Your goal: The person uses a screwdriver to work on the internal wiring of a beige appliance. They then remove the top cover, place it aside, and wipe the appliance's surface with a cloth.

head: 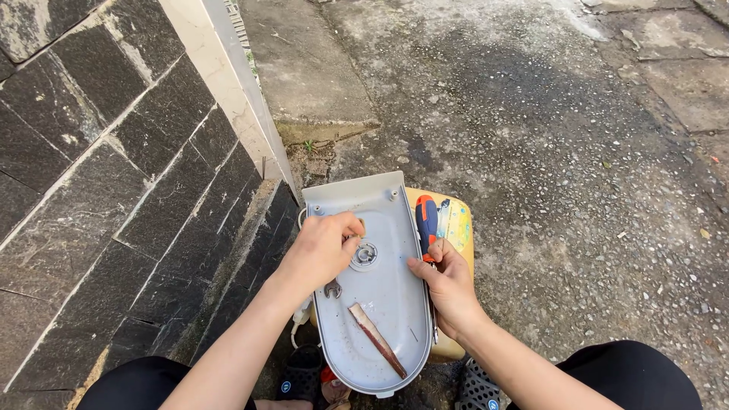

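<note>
Head view: left hand (pixel 323 247) lay curled inside the grey oval plastic cover (pixel 376 288), fingertips pinched by the round central hub (pixel 365 254); whether it gripped anything could not be told. Right hand (pixel 448 285) clasped the cover's right rim. Cover rested hollow-side up on a yellow stool (pixel 462 228). Inside it, near the lower end: a brown strip (pixel 377 339). An orange-handled screwdriver (pixel 426 216) lay at the stool's far edge.

Both hands, left hand (pixel 323 250) and right hand (pixel 448 285), grip a grey plastic cover (pixel 387 304) over a yellow stool (pixel 462 228).
</note>
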